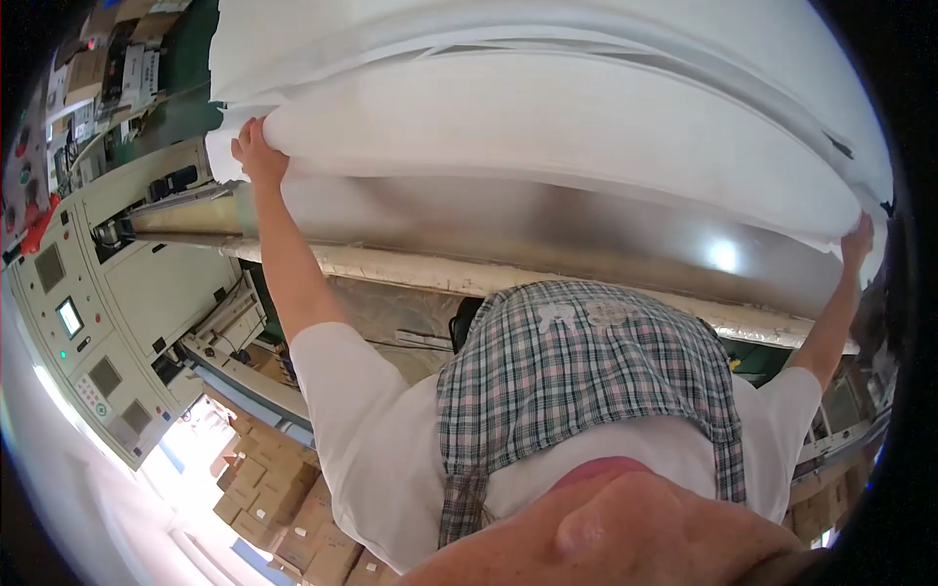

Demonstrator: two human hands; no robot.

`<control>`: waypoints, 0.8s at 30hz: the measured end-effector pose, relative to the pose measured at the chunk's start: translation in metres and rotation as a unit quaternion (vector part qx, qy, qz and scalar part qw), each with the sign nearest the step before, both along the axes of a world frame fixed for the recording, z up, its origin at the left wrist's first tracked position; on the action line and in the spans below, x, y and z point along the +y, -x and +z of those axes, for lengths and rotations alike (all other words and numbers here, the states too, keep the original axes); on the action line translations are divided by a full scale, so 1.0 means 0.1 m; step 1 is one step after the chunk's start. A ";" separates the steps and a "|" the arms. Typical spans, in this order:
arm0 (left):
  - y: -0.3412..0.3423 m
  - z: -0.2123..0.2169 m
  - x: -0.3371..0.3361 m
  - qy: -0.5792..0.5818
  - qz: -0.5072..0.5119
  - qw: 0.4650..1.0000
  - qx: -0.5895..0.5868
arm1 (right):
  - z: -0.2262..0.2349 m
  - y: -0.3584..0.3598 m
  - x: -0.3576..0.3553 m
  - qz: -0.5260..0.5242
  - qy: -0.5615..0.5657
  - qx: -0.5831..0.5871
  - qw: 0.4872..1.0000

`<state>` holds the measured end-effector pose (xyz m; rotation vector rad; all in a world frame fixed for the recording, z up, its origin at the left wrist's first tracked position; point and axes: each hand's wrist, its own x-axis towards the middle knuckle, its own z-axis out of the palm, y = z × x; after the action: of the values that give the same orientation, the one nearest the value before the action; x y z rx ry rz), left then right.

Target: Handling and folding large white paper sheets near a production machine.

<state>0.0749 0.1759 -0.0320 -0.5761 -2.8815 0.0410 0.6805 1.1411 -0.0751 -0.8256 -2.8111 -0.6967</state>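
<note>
A wide white sheet (pixel 547 122), cloth or paper, stretches across the upper view in loose folds, its near edge curved like a rolled-over flap. At its left end my left hand (pixel 260 156) is closed on the edge, fingers bent over the ragged border. Far to the right, my right hand (pixel 857 244) grips the other end; its fingers are partly hidden by the sheet and small near the picture's rim. Both arms are spread wide. Below the sheet lies a smooth, shiny metal surface (pixel 625 220), with a bright light reflection at its right.
A pale beam (pixel 469 272) runs along the machine's near side, close to my checked apron (pixel 586 371). Left stands a control panel (pixel 83 322) with a small screen and buttons. Cardboard boxes (pixel 269 479) are stacked at lower left; more clutter lies at upper left.
</note>
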 end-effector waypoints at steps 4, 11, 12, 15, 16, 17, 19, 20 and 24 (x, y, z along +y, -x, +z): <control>-0.18 0.01 -0.28 -0.037 -0.053 0.997 0.030 | 0.15 -0.24 -0.05 0.031 -0.008 0.010 0.999; -0.76 0.28 -0.43 -0.037 -0.024 0.999 0.031 | 0.48 -0.80 -0.53 0.011 0.012 0.047 0.999; -0.85 0.31 -0.48 -0.034 -0.031 0.999 0.026 | 0.49 -0.88 -0.62 -0.010 0.009 0.032 0.999; -1.12 0.39 -0.69 -0.015 -0.017 1.000 0.009 | 0.46 -0.97 -1.00 -0.012 0.036 0.037 0.999; -1.20 0.38 -0.74 -0.015 -0.020 1.000 0.010 | 0.44 -1.03 -1.11 0.005 0.061 0.054 0.997; -1.27 0.37 -0.79 -0.003 -0.012 1.000 -0.010 | 0.41 -1.06 -1.19 0.003 0.062 0.055 0.997; -1.36 0.35 -0.84 0.008 -0.008 0.999 -0.030 | 0.38 -1.18 -1.29 -0.002 0.113 -0.021 0.993; -1.38 0.36 -0.87 0.016 -0.010 0.999 -0.034 | 0.39 -1.21 -1.29 -0.004 0.113 -0.021 0.993; -1.34 0.46 -0.84 0.035 -0.009 0.997 -0.062 | 0.46 -1.38 -1.09 0.015 0.126 -0.063 0.990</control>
<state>0.2090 0.0915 0.0137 -0.6383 -3.0061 0.1081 0.8188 1.0319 -0.0290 -0.8004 -3.0625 -0.4077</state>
